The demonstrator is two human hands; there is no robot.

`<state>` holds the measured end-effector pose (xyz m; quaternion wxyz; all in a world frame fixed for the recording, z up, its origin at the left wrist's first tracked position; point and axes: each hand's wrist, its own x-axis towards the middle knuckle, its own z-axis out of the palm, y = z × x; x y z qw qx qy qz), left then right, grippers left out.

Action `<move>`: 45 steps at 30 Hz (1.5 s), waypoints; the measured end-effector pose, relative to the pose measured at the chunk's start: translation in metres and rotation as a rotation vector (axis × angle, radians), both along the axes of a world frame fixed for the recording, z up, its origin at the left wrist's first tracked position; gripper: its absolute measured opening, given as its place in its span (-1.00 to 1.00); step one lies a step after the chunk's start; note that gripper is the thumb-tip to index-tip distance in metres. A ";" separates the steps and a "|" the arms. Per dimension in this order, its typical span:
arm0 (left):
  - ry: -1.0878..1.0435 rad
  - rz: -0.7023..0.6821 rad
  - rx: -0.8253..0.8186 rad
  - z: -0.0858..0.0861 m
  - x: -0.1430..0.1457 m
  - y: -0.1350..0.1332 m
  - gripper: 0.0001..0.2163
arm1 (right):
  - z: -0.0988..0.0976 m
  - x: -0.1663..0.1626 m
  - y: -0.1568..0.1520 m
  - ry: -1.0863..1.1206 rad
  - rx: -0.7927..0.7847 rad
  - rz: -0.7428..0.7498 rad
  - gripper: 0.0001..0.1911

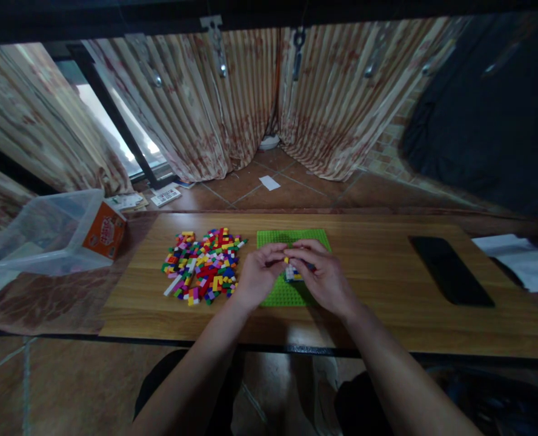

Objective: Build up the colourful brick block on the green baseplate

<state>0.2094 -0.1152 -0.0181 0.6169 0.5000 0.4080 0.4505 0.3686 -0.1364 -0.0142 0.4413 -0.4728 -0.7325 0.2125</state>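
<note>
The left hand (259, 275) and the right hand (322, 277) meet fingertip to fingertip, both with fingers curled in and pinched on a small cluster of coloured plastic bricks (291, 272), whose top piece is yellow. The cluster sits between the two sets of fingertips, partly hidden under the right hand's fingers. Whether it touches the plate below cannot be told.

Under both hands lies a flat green studded plastic baseplate (275, 295), about midway along the long light-brown wooden tabletop (378, 315) and between its near and far edges. Just to the left of the plate, beside the left hand, is a loose heap of small multicoloured plastic bricks (203, 265).

Well to the right, a flat black rectangular phone (451, 270) lies slantwise on the tabletop, and white sheets of paper (521, 261) lie past its right end. Off the left end stands a clear plastic tub with an orange label (51, 233). Beyond the far edge hang striped beige curtains (205, 109).
</note>
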 end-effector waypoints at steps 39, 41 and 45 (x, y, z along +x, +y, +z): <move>0.163 0.049 -0.015 -0.011 -0.006 0.006 -0.84 | -0.028 0.047 0.020 0.034 -0.225 -0.297 -0.81; 0.166 0.045 -0.014 -0.011 -0.006 0.006 -0.84 | -0.029 0.048 0.019 0.069 -0.269 -0.308 -0.77; 0.166 0.040 0.006 -0.011 -0.007 0.006 -0.84 | -0.027 0.051 0.020 0.117 -0.310 -0.325 -0.71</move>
